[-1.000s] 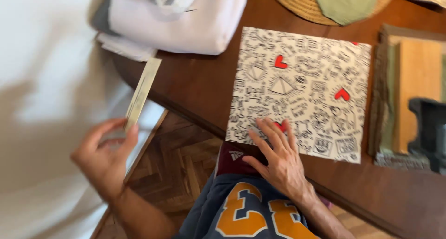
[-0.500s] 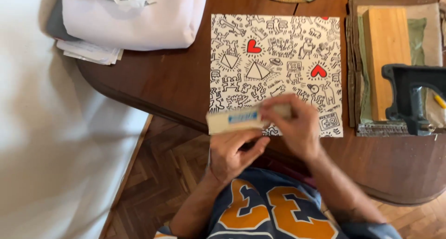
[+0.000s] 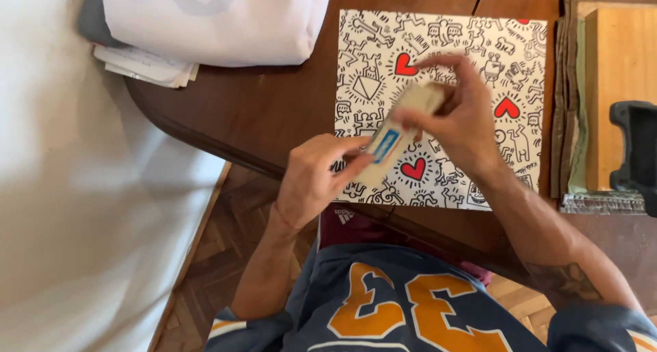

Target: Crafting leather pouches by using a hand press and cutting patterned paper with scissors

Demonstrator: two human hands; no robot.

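In the head view, both hands hold a flat cream packet point(image 3: 399, 134) with a blue label, tilted over the middle of the frame. The left hand point(image 3: 311, 184) pinches its lower end; the right hand point(image 3: 460, 116) grips its upper end. Beneath lies a white sheet point(image 3: 438, 44) covered in black doodles and red hearts, on a dark wooden table point(image 3: 274, 112). A folded white cloth point(image 3: 212, 20) sits upper left.

sheet point(image 3: 445, 85) on table point(image 3: 274, 112) | cloth bundle point(image 3: 212, 20) left | wooden block point(image 3: 619, 85) right | stick point(image 3: 397, 136) above sheet
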